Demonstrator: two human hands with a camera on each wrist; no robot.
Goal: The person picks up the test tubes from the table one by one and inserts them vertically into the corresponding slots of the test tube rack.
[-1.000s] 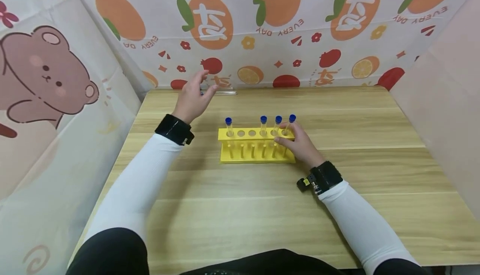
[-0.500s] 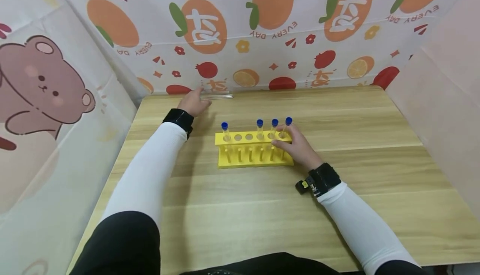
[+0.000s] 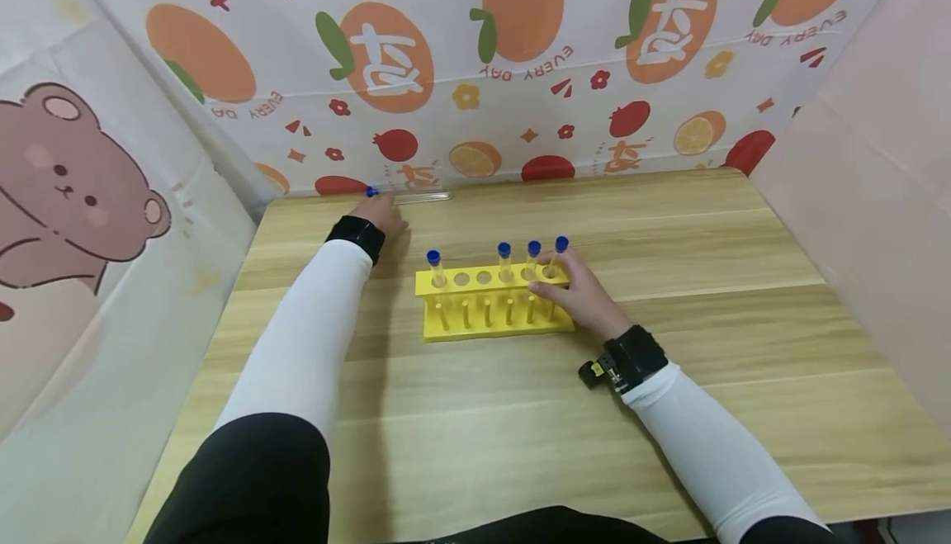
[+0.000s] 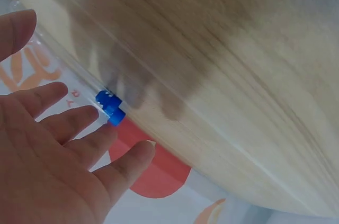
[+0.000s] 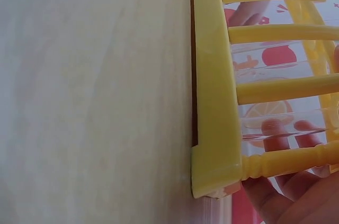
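My left hand [image 3: 380,212] is at the table's back edge, beside clear test tubes [image 3: 423,196] that lie flat there. In the left wrist view its fingers [image 4: 79,123] are spread and relaxed, fingertips right by two blue caps [image 4: 110,106]. A yellow test tube rack [image 3: 494,328] stands mid-table, one blue-capped tube [image 3: 434,266] at its left end and three toward its right, with two bare holes between. Gripping the rack's right end is my right hand [image 3: 587,296], thumb in front. In the right wrist view, its fingers [image 5: 275,134] show behind the rack's yellow pegs [image 5: 291,161].
Behind the table [image 3: 669,412] hangs a white cloth [image 3: 594,32] printed with fruit. A cloth with a bear print [image 3: 70,181] borders the left side, and a pale wall [image 3: 854,181] the right. Black bands with small cameras are on both wrists.
My left hand has come down from above the back edge to beside the lying tubes. My right hand keeps its hold on the rack. The head view has tilted slightly.
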